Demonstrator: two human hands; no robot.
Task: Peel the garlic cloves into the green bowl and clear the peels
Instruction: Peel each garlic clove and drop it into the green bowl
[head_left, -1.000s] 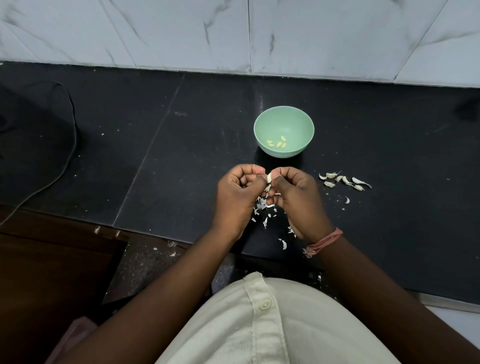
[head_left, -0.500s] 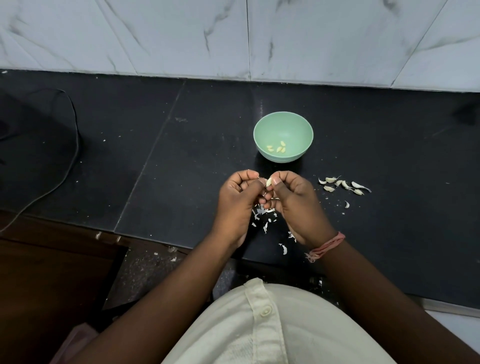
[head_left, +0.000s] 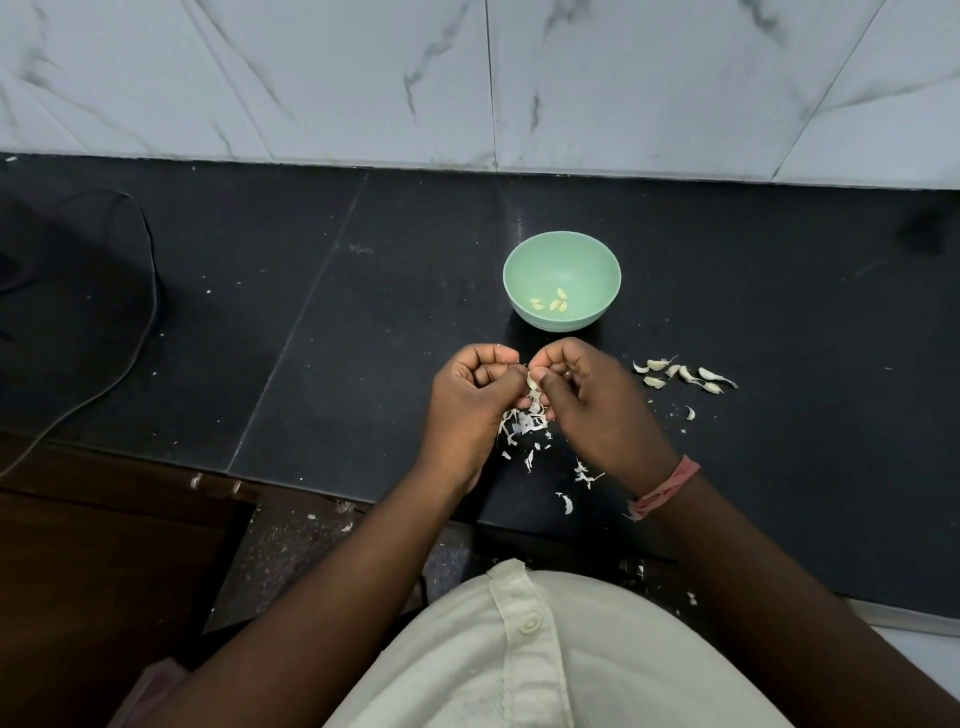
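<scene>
— Papery skin is half off the garlic clove (head_left: 532, 381), and both hands pinch it: the left hand (head_left: 470, 400) and the right hand (head_left: 587, 402) have fingers curled round it, thumbs meeting just above the desk (head_left: 363, 322). What could spoil this?

— The clove is small and likely slick once bare. If a thumb slips, it could drop among the peels (head_left: 524, 426) piled under the hands, or roll off the near edge.

— And the green bowl (head_left: 561, 280)?

— It sits just beyond the hands with a few peeled cloves (head_left: 553, 304) inside. A careless toss may miss it or carry skin in.

— The unpeeled cloves (head_left: 680, 374)?

— They lie to the right, near the bowl; sweeping peels later could drag them along.
</scene>
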